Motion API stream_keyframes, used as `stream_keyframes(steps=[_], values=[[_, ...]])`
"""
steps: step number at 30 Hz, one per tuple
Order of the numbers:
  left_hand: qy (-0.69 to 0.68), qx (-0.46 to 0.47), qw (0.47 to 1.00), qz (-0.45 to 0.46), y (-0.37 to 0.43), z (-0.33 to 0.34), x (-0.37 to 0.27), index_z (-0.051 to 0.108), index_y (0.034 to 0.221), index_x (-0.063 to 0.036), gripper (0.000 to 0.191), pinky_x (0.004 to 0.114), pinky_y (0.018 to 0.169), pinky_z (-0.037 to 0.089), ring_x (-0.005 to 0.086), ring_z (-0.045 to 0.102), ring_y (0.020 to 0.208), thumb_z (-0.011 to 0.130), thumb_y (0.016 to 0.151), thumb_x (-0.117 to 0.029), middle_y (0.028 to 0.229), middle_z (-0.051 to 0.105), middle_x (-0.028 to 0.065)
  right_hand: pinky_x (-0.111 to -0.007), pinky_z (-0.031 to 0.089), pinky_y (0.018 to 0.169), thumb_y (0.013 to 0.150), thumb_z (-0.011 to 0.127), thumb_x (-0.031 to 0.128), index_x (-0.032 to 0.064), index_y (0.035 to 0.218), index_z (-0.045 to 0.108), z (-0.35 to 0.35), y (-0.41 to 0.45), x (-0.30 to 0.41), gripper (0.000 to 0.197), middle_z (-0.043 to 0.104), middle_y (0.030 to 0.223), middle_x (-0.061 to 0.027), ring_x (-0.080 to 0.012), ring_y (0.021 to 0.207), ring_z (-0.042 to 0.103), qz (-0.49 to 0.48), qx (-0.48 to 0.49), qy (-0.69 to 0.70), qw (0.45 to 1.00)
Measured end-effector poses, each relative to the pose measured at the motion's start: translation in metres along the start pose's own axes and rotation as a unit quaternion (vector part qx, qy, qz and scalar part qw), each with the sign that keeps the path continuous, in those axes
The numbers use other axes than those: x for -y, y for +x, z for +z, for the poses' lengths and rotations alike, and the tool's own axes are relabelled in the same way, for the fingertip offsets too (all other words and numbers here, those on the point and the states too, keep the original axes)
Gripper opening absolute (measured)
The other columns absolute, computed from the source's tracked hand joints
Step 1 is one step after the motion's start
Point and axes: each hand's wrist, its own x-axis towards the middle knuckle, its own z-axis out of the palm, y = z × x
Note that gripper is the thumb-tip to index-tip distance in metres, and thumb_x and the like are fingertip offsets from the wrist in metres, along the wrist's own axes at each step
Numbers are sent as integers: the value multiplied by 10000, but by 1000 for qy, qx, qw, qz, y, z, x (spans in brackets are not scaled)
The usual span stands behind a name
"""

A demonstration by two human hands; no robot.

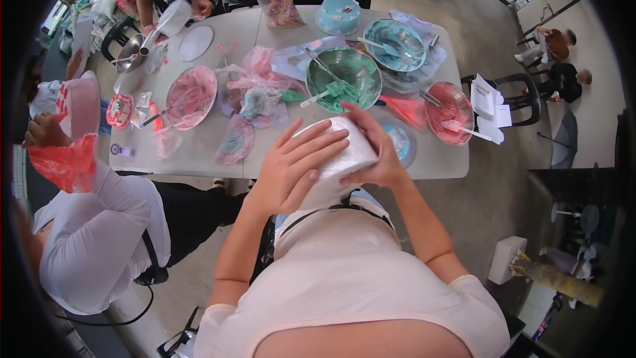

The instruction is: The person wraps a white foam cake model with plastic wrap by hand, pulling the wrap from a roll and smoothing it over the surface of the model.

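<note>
A white round foam cake form (355, 154) is held between my two hands above the table's near edge. My left hand (298, 171) lies across its left side with the fingers spread over the surface. My right hand (380, 151) clasps the right side, thumb below and fingers above. Just behind it a round board (410, 151) with blue and white smears lies on the table. Beyond the form stands a metal bowl (314, 72) of green frosting with a whisk and a spatula in it. A red-filled piping bag (405, 109) lies near the bowl.
On the white table (198, 159) stand bowls of blue (370, 30), red (467, 104) and pink frosting (211, 84). A blue cake (340, 15) is at the far side. Crumpled plastic bags (258, 79) lie mid-table. At left a person (99, 248) handles a red bag and a pink cake (82, 104).
</note>
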Motion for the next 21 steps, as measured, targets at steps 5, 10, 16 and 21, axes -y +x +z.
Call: stream_keyframes(steps=[5, 10, 16, 21], values=[[34, 34, 999, -2, 8, -11, -7, 513, 1307, -103, 465, 528, 1112, 117, 318, 397, 1298, 333, 927, -302, 1333, 505, 95, -320, 321, 1039, 453, 903, 138, 32, 1413, 299, -2, 4, 5, 1139, 476, 1276, -106, -207, 1193, 452, -41, 36, -2, 999], [-241, -202, 949, -2, 1, -6, 10, 285, 1421, 12, 835, 477, 1109, 144, 332, 298, 1354, 430, 864, -592, 1411, 394, 186, -317, 329, 1030, 501, 881, 168, 43, 1416, 288, -7, 3, -2, 1097, 461, 1287, -102, -214, 1210, 440, -70, -55, 132, 987], [-182, -210, 955, -107, -7, 7, 19, 436, 1363, -28, 730, 413, 1075, 250, 294, 356, 1304, 700, 756, -336, 1420, 372, 173, -345, 305, 1049, 642, 797, 180, 35, 1427, 251, 2, 3, 4, 967, 420, 1335, -107, -230, 1238, 409, -2, -114, 143, 983], [-334, -131, 917, -177, 0, -8, 38, 442, 1357, -26, 614, 357, 1073, 260, 243, 361, 1302, 621, 846, -315, 1416, 393, 137, -348, 302, 1051, 709, 751, 223, -2, 1416, 249, -26, 2, -6, 896, 396, 1369, -121, -229, 1253, 397, 107, -8, 147, 983]])
